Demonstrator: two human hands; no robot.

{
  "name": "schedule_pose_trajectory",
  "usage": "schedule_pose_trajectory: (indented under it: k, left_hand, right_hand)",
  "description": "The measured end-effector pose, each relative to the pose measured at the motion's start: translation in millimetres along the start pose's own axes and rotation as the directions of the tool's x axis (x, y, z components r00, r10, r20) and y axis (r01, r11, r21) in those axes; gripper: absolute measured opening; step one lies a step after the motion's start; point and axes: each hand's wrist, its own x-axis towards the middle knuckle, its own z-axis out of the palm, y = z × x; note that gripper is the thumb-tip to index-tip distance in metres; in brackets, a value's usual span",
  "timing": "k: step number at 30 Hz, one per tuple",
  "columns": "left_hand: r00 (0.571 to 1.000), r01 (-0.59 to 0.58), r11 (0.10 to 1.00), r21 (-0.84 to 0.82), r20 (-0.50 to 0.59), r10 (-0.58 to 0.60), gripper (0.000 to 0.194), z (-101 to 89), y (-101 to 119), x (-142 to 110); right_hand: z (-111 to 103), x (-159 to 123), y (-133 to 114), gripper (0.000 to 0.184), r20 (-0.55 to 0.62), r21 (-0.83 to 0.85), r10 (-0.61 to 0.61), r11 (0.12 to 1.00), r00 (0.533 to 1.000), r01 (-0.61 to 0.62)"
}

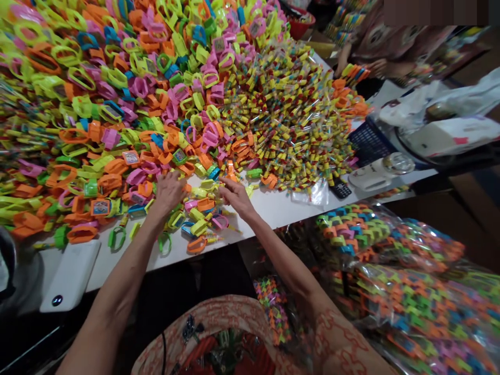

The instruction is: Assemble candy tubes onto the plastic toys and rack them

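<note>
now the left hand (171, 191) and right hand (236, 198), fingers bent, flank a small cluster of bright plastic bands (205, 204) near the edge of the white table (273, 204), whether either grips one i can't tell.

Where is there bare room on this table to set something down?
The widest bare white tabletop lies between the right hand and the clear plastic bag. A smaller patch separates the white rectangular device from the left forearm. Around the left hand, multicoloured plastic bands lie crowded.

The white table (273, 203) bears heaped plastic bands (110, 138).
</note>
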Motion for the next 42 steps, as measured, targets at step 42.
schedule_pose_trajectory:
  k: [42]
  left_hand:
    - [0.975,-0.169,0.968,-0.185,0.112,0.192,0.027,-14.8,72.2,-62.1]
  right_hand:
    - [-0.8,-29.8,-35.0,0.04,0.297,-0.279,-0.226,0.909,0.928,0.31]
